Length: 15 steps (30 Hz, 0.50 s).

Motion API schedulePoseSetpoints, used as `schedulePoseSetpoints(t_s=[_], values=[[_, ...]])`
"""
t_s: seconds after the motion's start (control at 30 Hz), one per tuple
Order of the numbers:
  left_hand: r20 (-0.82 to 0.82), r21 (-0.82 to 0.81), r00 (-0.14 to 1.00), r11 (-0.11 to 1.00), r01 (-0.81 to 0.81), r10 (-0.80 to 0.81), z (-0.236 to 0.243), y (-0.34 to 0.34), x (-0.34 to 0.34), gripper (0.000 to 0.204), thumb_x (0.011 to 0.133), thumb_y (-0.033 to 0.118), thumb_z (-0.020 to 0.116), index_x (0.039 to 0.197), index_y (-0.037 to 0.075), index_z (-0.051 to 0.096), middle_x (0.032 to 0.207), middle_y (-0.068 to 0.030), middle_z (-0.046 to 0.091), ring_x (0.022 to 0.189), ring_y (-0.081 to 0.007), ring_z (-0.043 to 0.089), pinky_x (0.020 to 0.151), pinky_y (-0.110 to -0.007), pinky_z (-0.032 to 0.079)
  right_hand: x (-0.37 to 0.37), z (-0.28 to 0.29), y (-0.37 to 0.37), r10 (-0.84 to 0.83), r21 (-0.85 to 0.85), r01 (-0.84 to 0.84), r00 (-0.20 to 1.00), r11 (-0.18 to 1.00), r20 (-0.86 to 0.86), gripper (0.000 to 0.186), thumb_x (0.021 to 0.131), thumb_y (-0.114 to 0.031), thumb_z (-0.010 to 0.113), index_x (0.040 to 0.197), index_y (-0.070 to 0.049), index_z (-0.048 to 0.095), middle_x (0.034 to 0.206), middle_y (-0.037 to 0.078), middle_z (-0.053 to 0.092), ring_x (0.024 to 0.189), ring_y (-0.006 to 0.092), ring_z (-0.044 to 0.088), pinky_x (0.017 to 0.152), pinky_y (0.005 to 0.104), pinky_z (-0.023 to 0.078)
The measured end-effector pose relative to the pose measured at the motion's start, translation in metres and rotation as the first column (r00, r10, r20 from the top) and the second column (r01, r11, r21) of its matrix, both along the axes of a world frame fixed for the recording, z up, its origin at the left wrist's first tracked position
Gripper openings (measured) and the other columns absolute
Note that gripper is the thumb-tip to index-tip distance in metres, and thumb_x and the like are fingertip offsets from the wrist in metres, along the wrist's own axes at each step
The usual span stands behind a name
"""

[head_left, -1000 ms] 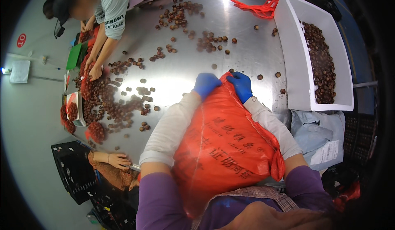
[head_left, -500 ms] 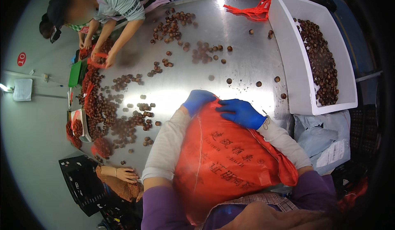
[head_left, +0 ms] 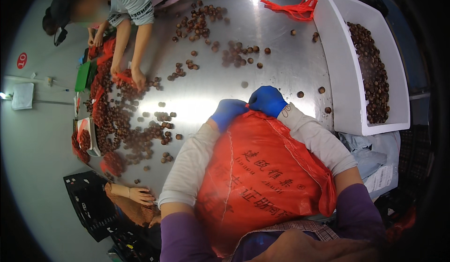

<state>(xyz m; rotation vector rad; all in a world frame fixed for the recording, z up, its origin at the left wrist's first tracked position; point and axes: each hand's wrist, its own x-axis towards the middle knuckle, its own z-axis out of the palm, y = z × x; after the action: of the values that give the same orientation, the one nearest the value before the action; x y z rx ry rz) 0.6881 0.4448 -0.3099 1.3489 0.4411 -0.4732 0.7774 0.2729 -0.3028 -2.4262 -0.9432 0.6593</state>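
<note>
Head view, left to right: we count one red sign (head_left: 22,60), many loose nuts (head_left: 110,126), our left hand (head_left: 228,112) gripping the top edge of one red sack (head_left: 262,168) before our body, our right hand (head_left: 267,101) likewise, and one white box (head_left: 335,65) at the right end of the desk (head_left: 290,60).

Across the red sack (head_left: 267,175) run slanting dark Chinese characters, with a smaller line of Latin letters between rows and a small circled mark at the right. Far left of the sack, a round red sign (head_left: 22,60) on the wall bears a white number. Up-left of the sack, a co-worker's pale sleeve (head_left: 141,14) carries dark capitals. Right of the sack, a white label (head_left: 378,179) on a grey plastic bag (head_left: 368,161) has print too small to read.
</note>
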Motion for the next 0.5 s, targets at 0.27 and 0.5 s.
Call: schedulePoseSetpoints(t_s=[0.27,0.5], values=[[0.082,0.05,0.996,0.998,0.032,-0.036,-0.025,0.005,-0.003,0.015,0.083,0.002,0.065,0.097,-0.002,0.069,0.096,-0.0085,0.069,0.085,-0.0158,0.063,0.079,-0.028,0.051,-0.006,-0.003,0.007,-0.009,-0.003,0.009,1.0,1.0,0.003,0.019,0.075,-0.029,0.065,0.074,-0.011,0.072,0.078,0.011,0.068,0.073,0.0302,0.065,0.068,0.0385,0.052],[0.029,-0.05,1.0,0.999,-0.001,0.002,-0.023,0.003,0.0,0.018,0.079,0.003,0.067,0.096,-0.004,0.069,0.091,-0.0084,0.068,0.082,-0.0143,0.062,0.077,-0.026,0.05,0.004,-0.044,-0.022,-0.121,0.273,0.14,0.989,0.952,-0.086,0.027,0.079,-0.035,0.059,0.076,-0.011,0.071,0.079,0.009,0.069,0.076,0.0328,0.065,0.071,0.0402,0.052]])
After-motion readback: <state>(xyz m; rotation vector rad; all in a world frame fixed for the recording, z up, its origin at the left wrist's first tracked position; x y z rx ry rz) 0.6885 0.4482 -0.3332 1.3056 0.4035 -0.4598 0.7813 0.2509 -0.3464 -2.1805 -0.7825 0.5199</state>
